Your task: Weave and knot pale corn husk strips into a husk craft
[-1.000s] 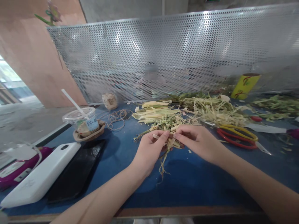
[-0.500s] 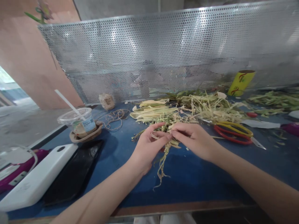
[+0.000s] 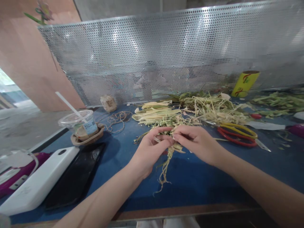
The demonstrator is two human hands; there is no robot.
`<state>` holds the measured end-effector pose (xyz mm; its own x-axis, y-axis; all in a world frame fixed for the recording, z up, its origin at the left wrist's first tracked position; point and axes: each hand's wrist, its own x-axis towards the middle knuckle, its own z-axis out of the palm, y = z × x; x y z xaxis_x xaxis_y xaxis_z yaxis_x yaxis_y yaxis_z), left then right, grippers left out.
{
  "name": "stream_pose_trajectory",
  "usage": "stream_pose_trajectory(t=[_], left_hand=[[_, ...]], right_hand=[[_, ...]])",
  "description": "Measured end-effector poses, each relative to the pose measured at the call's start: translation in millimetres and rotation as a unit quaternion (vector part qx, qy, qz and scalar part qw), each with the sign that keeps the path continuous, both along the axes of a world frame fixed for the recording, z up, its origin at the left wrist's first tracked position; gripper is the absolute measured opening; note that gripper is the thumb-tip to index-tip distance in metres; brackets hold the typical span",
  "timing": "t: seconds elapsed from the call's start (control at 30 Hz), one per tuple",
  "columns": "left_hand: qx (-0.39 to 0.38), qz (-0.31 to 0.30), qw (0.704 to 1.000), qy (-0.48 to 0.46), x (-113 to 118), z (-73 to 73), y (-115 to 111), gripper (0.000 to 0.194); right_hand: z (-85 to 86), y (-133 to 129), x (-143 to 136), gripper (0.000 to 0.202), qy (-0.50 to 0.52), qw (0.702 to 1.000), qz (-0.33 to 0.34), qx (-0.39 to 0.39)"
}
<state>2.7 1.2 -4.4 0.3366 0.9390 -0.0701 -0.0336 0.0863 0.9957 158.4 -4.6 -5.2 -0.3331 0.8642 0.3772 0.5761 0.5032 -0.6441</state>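
We identify a craft workshop. On the blue table [image 3: 185, 186] we observe plant material [image 3: 215, 109] heaped toward the back edge, scissors [image 3: 237, 127] toward the right edge and twine [image 3: 116, 117] near the back left corner. A perforated metal panel [image 3: 166, 41] lines the back edge; grey floor [image 3: 21, 125] shows beyond the left edge.

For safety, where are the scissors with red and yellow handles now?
In the head view, the scissors lie right of the bare right hand, near the pale leaf pile.

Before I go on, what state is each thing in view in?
Left hand, closed on plant bundle
Right hand, pinching plant bundle
Plant bundle, held, thin ends hanging
Scissors, lying flat, blades partly hidden
Cup, lidded, straw in
Twine, loosely tangled
Yellow tube, standing on end
Black slab, lying flat
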Motion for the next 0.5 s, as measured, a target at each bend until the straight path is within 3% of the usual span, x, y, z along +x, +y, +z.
stream_pose_trajectory(t=[0.1, 0.2, 0.27, 0.5], left_hand=[[0.099, -0.027, 0.993, 0.061, -6.9, 4.0, 3.1, 0.027], [0.245, -0.025, 0.961, 0.122, -14.1, 9.0, 7.6, 0.034], [0.287, -0.033, 0.946, 0.147, -17.2, 10.6, 10.9, 0.041], [0.132, -0.073, 0.982, 0.115, -17.2, 7.3, 16.7, 0.057]], right_hand=[[3.2, 2.0, 2.9, 0.025, 0.009, 1.000, 0.002, -0.018], [4.6, 3.2, 4.0, 0.025, 0.018, 0.999, 0.012, -0.026], [4.3, 3.5, 4.0, 0.026, 0.024, 0.999, 0.025, -0.033], [0.1, 5.4, 5.8, 0.024, -0.001, 0.999, 0.027, -0.022]])
